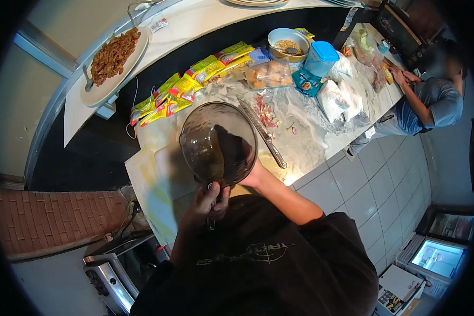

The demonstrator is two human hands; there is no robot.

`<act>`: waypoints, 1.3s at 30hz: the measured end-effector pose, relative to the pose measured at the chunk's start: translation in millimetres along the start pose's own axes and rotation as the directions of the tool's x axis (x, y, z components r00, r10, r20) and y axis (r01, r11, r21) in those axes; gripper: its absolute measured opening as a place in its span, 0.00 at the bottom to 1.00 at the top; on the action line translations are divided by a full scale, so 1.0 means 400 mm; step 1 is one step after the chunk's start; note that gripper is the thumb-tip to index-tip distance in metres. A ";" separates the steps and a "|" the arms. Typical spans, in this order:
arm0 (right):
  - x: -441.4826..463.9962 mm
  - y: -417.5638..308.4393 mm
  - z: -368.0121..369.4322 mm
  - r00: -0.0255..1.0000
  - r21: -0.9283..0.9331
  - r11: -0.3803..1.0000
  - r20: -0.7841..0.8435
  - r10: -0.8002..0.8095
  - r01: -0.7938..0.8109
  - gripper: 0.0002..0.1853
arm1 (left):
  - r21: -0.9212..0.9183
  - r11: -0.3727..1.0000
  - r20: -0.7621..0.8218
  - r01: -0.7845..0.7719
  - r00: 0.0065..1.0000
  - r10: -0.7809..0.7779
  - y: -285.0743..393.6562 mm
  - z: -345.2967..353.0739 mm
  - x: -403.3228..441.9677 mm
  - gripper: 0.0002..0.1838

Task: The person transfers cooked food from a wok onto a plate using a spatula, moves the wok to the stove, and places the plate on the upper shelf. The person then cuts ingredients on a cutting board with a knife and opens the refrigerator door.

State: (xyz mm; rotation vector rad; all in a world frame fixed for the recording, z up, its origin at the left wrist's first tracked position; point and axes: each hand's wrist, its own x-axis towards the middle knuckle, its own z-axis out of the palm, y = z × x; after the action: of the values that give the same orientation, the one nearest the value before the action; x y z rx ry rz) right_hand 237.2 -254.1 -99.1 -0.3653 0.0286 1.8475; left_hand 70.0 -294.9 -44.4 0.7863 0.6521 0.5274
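Observation:
A dark see-through glass bowl (210,139) is held above the near end of the marble counter. My left hand (211,203) is closed at the bowl's near rim, with a thin metal utensil handle (211,222) between its fingers. On the bowl's right side is my right hand (254,171), its fingers partly hidden behind the glass, gripping the bowl. A knife (263,134) lies to the right of the bowl, beside reddish onion peels (266,111).
Yellow sachets (192,79), a pack of round food (269,73), a metal bowl (287,38), a blue-lidded container (321,57) and white bags (339,100) line the counter. A plate of food (113,60) sits on the ledge. Another person (437,100) works at the far right.

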 end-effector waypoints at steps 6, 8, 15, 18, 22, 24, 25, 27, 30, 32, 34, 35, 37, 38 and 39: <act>-0.068 -0.077 0.009 0.994 0.042 0.994 -0.043 0.098 -0.096 0.22 | 0.100 0.994 -0.028 0.036 0.999 -0.034 0.004 -0.006 -0.016 0.20; -0.059 -0.111 0.016 0.998 0.012 1.000 -0.060 0.023 -0.023 0.23 | 0.115 0.992 0.019 0.045 0.999 -0.048 -0.011 -0.007 -0.009 0.20; -0.021 -0.127 0.023 0.989 -0.086 0.991 0.114 -0.092 0.102 0.26 | 0.169 0.986 0.074 0.004 0.997 -0.016 -0.007 0.023 0.015 0.22; -0.013 -0.071 0.010 0.984 0.078 0.996 0.177 0.023 -0.037 0.26 | 0.130 0.991 0.069 -0.029 0.997 0.020 -0.002 -0.015 0.035 0.20; -0.038 -0.022 -0.015 0.987 0.107 0.983 -0.041 0.154 -0.149 0.21 | 0.083 0.996 0.094 0.025 0.995 -0.032 0.003 -0.057 0.046 0.22; -0.044 -0.023 -0.048 0.981 0.156 0.970 -0.010 0.192 -0.188 0.21 | 0.022 0.998 0.078 0.055 0.995 -0.056 -0.004 -0.060 0.039 0.21; -0.069 -0.032 0.007 0.980 0.141 0.978 -0.102 0.171 -0.156 0.20 | 0.020 0.998 0.076 0.055 0.996 -0.056 -0.003 -0.052 0.031 0.21; -0.071 -0.056 -0.003 0.984 0.105 0.988 -0.131 0.123 -0.110 0.19 | 0.141 0.989 -0.016 0.052 0.999 -0.050 0.003 -0.026 0.013 0.20; -0.055 -0.105 -0.005 0.992 0.062 0.997 -0.117 0.044 -0.037 0.20 | 0.050 0.992 0.089 0.112 0.989 -0.116 -0.007 -0.020 0.012 0.19; -0.039 -0.129 0.022 0.994 -0.032 0.999 -0.105 -0.027 0.024 0.22 | 0.078 0.993 0.105 0.093 0.989 -0.101 -0.012 -0.005 0.016 0.19; -0.020 -0.131 0.010 0.998 -0.045 0.998 -0.037 -0.047 0.045 0.23 | 0.107 0.992 0.118 0.069 0.990 -0.082 -0.011 0.003 0.021 0.20; -0.013 -0.125 0.011 0.998 -0.030 0.998 0.012 -0.057 0.057 0.23 | 0.113 0.993 0.104 0.044 0.993 -0.056 -0.007 0.004 0.027 0.20; 0.000 -0.104 0.000 0.995 -0.014 0.997 0.065 -0.070 0.071 0.23 | 0.123 0.992 0.090 0.017 0.996 -0.029 -0.001 -0.001 0.034 0.20; 0.001 -0.083 -0.016 0.993 0.066 0.998 0.115 -0.018 0.011 0.23 | 0.069 0.998 0.114 0.004 0.993 -0.012 0.000 -0.009 0.037 0.19; 0.000 -0.063 -0.027 0.985 0.142 0.988 0.168 0.030 -0.054 0.23 | 0.013 1.000 0.136 -0.008 0.991 0.006 0.000 -0.019 0.039 0.18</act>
State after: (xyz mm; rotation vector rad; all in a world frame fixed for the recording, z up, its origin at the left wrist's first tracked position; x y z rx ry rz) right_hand 263.5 -248.5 -105.1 -0.1095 0.0582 1.8992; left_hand 75.3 -281.2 -53.5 0.8303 0.5279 0.4720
